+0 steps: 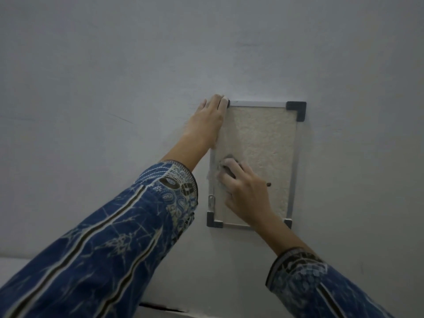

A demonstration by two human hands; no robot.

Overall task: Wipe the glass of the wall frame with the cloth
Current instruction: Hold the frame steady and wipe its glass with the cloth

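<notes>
A rectangular wall frame (291,157) with a silver rim and dark corner pieces hangs on the pale wall; its glass covers a cream textured sheet. My left hand (210,118) lies flat on the frame's upper left corner, fingers spread over the edge and hiding that corner piece. My right hand (243,189) presses a small pale cloth (223,172) against the glass at the middle left, fingers curled around it. Most of the cloth is hidden under my fingers.
A small metal clip (211,201) sits on the frame's left rim near the bottom. A tiny dark spot (269,185) shows on the glass beside my right hand. A white ledge (13,265) runs low on the left.
</notes>
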